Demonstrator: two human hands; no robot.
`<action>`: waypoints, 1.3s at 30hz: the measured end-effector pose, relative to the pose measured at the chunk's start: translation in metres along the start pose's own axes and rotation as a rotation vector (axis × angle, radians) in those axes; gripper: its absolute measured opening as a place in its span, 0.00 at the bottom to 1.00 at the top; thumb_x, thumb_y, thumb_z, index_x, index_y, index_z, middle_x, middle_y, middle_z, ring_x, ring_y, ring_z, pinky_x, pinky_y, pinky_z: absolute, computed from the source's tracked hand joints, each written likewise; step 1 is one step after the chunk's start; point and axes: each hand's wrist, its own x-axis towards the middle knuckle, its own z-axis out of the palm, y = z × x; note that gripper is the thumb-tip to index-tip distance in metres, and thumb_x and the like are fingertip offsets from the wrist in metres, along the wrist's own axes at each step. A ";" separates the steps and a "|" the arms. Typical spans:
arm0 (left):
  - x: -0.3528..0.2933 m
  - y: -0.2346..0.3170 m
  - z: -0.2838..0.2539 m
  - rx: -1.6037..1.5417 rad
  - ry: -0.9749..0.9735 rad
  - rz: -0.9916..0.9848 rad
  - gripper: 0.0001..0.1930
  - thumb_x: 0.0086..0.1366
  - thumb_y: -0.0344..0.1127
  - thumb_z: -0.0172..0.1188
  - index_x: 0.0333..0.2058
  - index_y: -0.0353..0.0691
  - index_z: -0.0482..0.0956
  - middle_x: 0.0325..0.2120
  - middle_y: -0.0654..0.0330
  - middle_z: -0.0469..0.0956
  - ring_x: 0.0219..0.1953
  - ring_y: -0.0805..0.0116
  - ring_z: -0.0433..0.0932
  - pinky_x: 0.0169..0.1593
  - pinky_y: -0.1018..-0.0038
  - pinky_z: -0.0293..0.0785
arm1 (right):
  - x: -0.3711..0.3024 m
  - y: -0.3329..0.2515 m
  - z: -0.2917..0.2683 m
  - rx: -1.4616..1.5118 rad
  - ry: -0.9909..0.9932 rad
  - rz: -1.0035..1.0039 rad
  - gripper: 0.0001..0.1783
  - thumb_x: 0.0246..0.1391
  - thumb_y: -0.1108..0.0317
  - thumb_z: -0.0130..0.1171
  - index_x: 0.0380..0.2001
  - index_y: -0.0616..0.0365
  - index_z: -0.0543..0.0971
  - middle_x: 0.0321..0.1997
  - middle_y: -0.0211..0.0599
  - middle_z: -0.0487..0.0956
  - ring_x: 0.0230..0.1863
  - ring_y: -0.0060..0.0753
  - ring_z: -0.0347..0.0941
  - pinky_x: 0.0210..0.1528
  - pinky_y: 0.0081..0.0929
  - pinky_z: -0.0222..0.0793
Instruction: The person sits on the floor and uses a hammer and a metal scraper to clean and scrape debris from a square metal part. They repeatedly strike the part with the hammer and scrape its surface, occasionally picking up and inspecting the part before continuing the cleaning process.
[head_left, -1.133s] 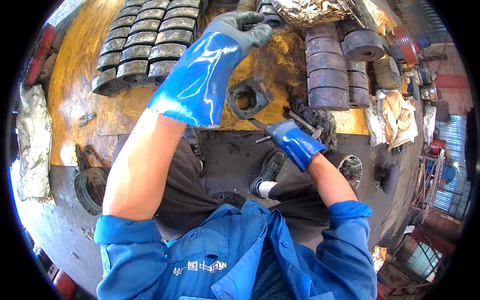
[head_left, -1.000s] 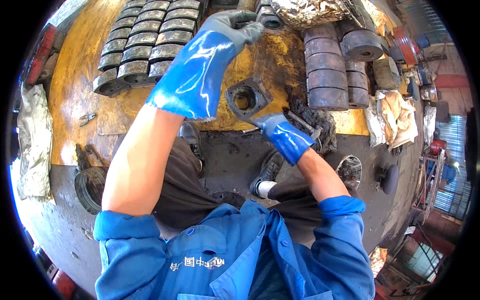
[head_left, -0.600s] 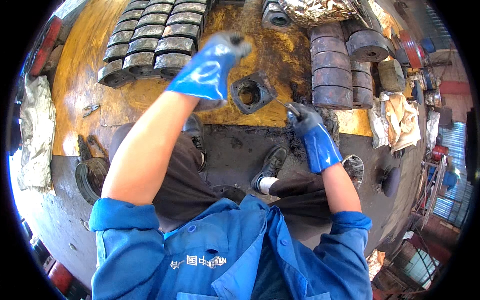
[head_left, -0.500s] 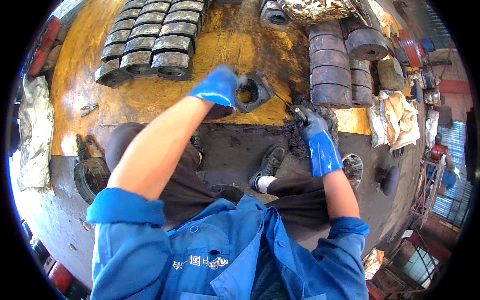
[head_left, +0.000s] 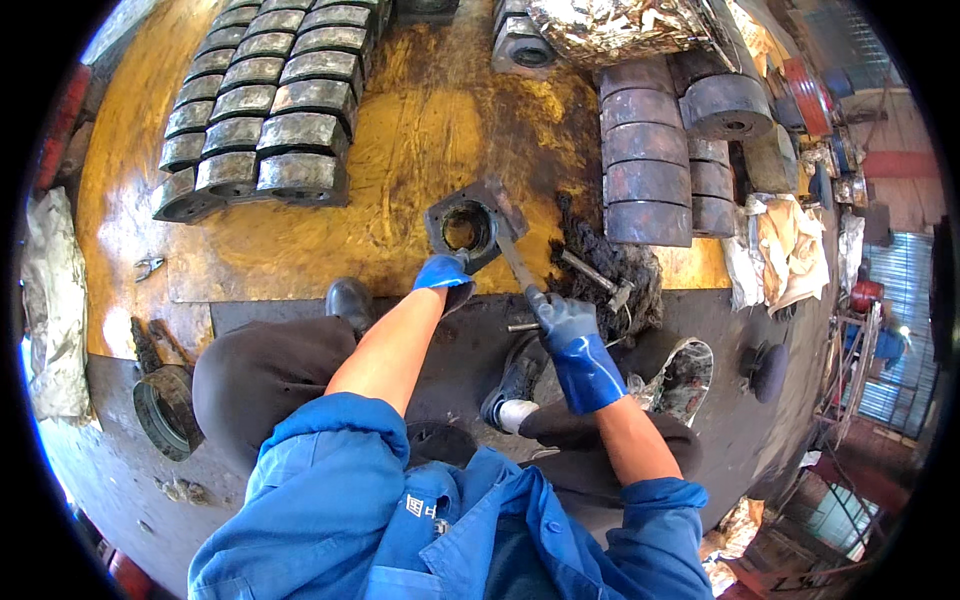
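A dark square metal block [head_left: 436, 222] with a round hole lies on the yellow-stained board in front of me. My left hand [head_left: 446, 275], in a blue rubber glove, is closed on its near edge; some fingers are hidden. My right hand [head_left: 568, 322], gloved alike, is wrapped round a flat-bladed scraper [head_left: 518, 264]. The blade's tip reaches the block's right side, beside the hole. A metal rod [head_left: 522, 327] shows just left of the right hand; whether it is held I cannot tell. Beyond that hand, a hammer-like tool [head_left: 592, 272] lies on a black greasy heap [head_left: 632, 290].
Rows of curved metal blocks [head_left: 303, 133] stand at far left. Stacked dark cylinders [head_left: 648, 175] are at far right, near crumpled sacking [head_left: 785, 245]. Pliers [head_left: 149, 267] lie on the left of the board [head_left: 235, 262]. A metal ring [head_left: 168, 412] rests by my left knee.
My left hand has come back toward me onto the block's near edge. The right hand has moved left from the black heap, and the scraper blade now reaches the block. The view has shifted.
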 end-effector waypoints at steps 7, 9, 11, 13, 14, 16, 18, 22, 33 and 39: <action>0.072 -0.029 -0.033 1.206 0.043 0.592 0.20 0.45 0.48 0.62 0.35 0.43 0.84 0.37 0.49 0.81 0.42 0.51 0.80 0.45 0.63 0.77 | 0.018 -0.019 0.009 0.068 -0.443 0.005 0.33 0.56 0.69 0.46 0.67 0.51 0.55 0.41 0.43 0.79 0.38 0.43 0.79 0.35 0.48 0.71; 0.061 -0.004 -0.030 1.180 0.051 0.557 0.19 0.44 0.48 0.63 0.33 0.43 0.85 0.36 0.50 0.81 0.42 0.51 0.80 0.45 0.64 0.77 | 0.023 -0.026 0.003 0.101 -0.563 0.083 0.34 0.58 0.70 0.43 0.68 0.51 0.51 0.42 0.45 0.79 0.40 0.47 0.79 0.37 0.52 0.71; 0.059 0.005 -0.048 0.957 -0.032 0.508 0.10 0.56 0.37 0.58 0.30 0.35 0.82 0.26 0.46 0.80 0.30 0.54 0.81 0.32 0.61 0.75 | 0.028 -0.042 -0.001 0.164 -0.580 0.115 0.33 0.58 0.70 0.42 0.68 0.51 0.51 0.43 0.45 0.79 0.40 0.47 0.79 0.37 0.52 0.71; 0.083 -0.012 -0.067 0.656 0.006 0.398 0.11 0.56 0.37 0.60 0.28 0.33 0.81 0.20 0.47 0.78 0.23 0.57 0.80 0.27 0.60 0.72 | 0.034 -0.058 -0.007 0.189 -0.534 0.126 0.32 0.58 0.69 0.43 0.67 0.49 0.55 0.40 0.45 0.80 0.40 0.48 0.78 0.35 0.51 0.71; 0.094 -0.026 -0.079 0.613 0.052 0.411 0.13 0.56 0.39 0.61 0.27 0.32 0.80 0.20 0.47 0.78 0.23 0.56 0.80 0.27 0.60 0.71 | 0.035 -0.067 -0.004 0.162 -0.470 0.102 0.31 0.57 0.69 0.45 0.65 0.47 0.58 0.38 0.45 0.80 0.39 0.47 0.78 0.33 0.48 0.72; 0.082 -0.020 -0.068 0.691 0.084 0.576 0.15 0.56 0.41 0.62 0.27 0.30 0.80 0.21 0.47 0.78 0.23 0.55 0.79 0.28 0.59 0.71 | 0.010 -0.060 0.027 0.160 -0.285 0.109 0.26 0.58 0.67 0.45 0.62 0.47 0.65 0.31 0.44 0.80 0.34 0.49 0.78 0.27 0.45 0.72; 0.062 0.006 -0.059 0.758 0.073 0.487 0.14 0.53 0.43 0.63 0.31 0.39 0.83 0.30 0.47 0.80 0.35 0.50 0.79 0.37 0.61 0.74 | 0.002 -0.048 0.043 0.094 -0.142 0.102 0.25 0.60 0.66 0.44 0.61 0.48 0.66 0.30 0.44 0.80 0.33 0.50 0.78 0.28 0.46 0.72; 0.032 0.020 -0.052 0.409 0.049 0.184 0.15 0.53 0.45 0.64 0.34 0.39 0.83 0.35 0.43 0.79 0.42 0.46 0.79 0.41 0.60 0.74 | 0.065 -0.033 0.004 0.323 -0.533 0.242 0.27 0.63 0.64 0.38 0.65 0.53 0.56 0.43 0.54 0.79 0.42 0.52 0.78 0.41 0.51 0.72; 0.056 0.003 -0.063 0.531 0.177 0.274 0.20 0.53 0.47 0.67 0.36 0.35 0.81 0.37 0.41 0.78 0.46 0.46 0.77 0.45 0.59 0.74 | 0.110 -0.035 -0.024 0.295 -0.515 0.197 0.27 0.63 0.61 0.39 0.63 0.59 0.59 0.48 0.54 0.78 0.48 0.52 0.77 0.48 0.51 0.70; 0.047 -0.004 -0.075 0.706 0.127 0.479 0.22 0.55 0.50 0.64 0.36 0.35 0.81 0.38 0.39 0.77 0.45 0.45 0.77 0.46 0.60 0.74 | 0.080 -0.050 -0.019 0.228 -0.616 0.253 0.26 0.63 0.64 0.36 0.64 0.53 0.60 0.54 0.50 0.76 0.52 0.49 0.75 0.50 0.51 0.71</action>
